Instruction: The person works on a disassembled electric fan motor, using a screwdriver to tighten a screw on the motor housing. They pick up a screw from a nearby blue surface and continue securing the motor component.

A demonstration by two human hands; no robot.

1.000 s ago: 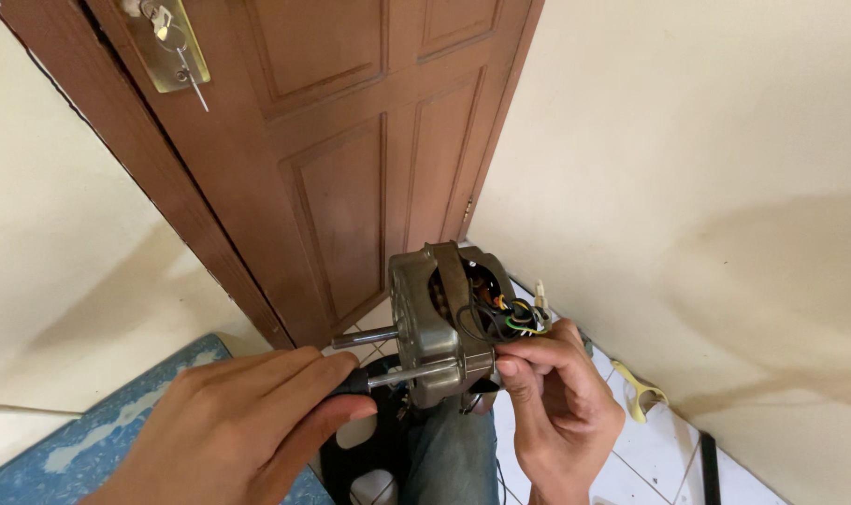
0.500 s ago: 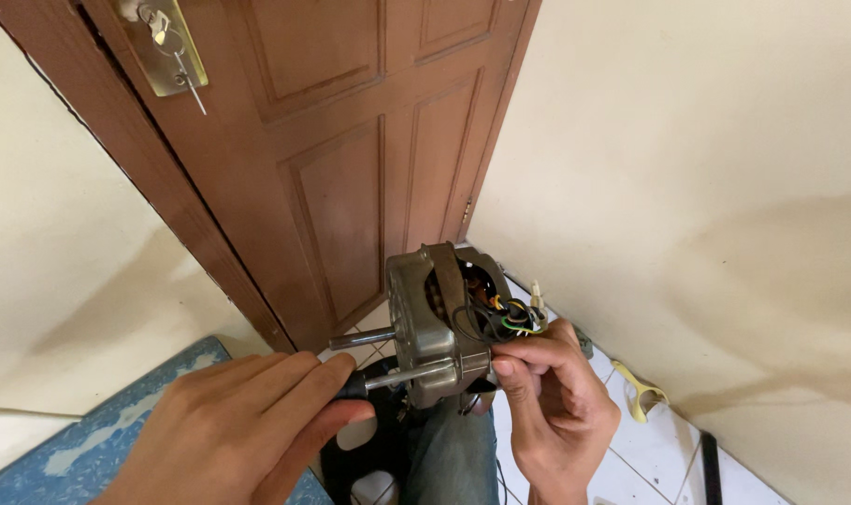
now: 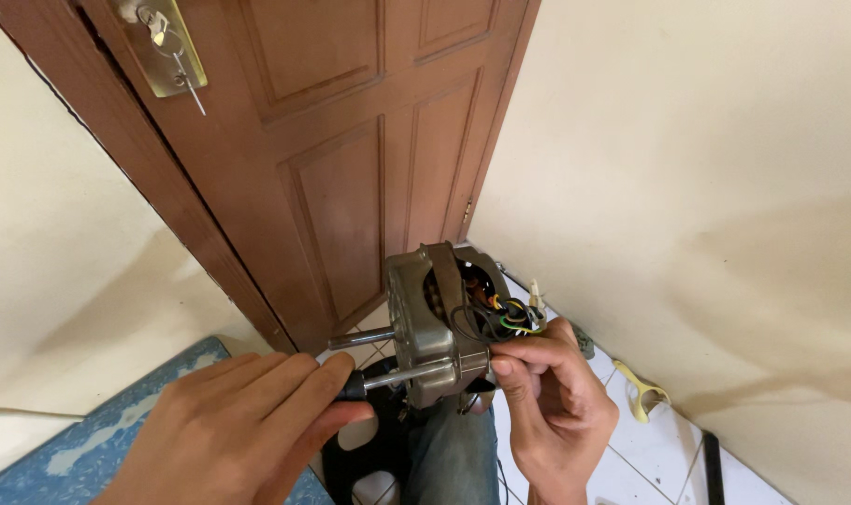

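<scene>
Nearest the camera, the left hand [image 3: 234, 430] lay low in the view, its grip wrapped around the dark handle of a screwdriver [image 3: 388, 378]; the fingers were curled close over it, so little of the handle showed; the metal shank ran out to the right and its tip met the lower edge of a small electric motor [image 3: 435, 327]. The right hand [image 3: 552, 411] held that motor from the other side, its grip pinched on the lower right rim of the grey metal housing, thumb and forefinger pressed together there; the motor was lifted clear of the floor, between the two hands, tilted with its open back turned towards the right; a steel shaft [image 3: 360, 339] stuck out of it to the left, just above the screwdriver's shank; a tangle of coloured wires [image 3: 505, 318] spilled from the opening, just above the right fingers. Below the motor, a denim-clad leg [image 3: 454, 454] and a black round part [image 3: 360, 449] were seen over the white tiled floor [image 3: 631, 468]; a blue patterned mat [image 3: 89, 440] lay to the left; a pale yellow plastic piece [image 3: 645, 393] rested on the tiles near the wall. Farther off stood a brown panelled door [image 3: 351, 159] with a brass lock plate [image 3: 168, 42] and a key in it; cream walls [image 3: 706, 168] flanked it on both sides.
</scene>
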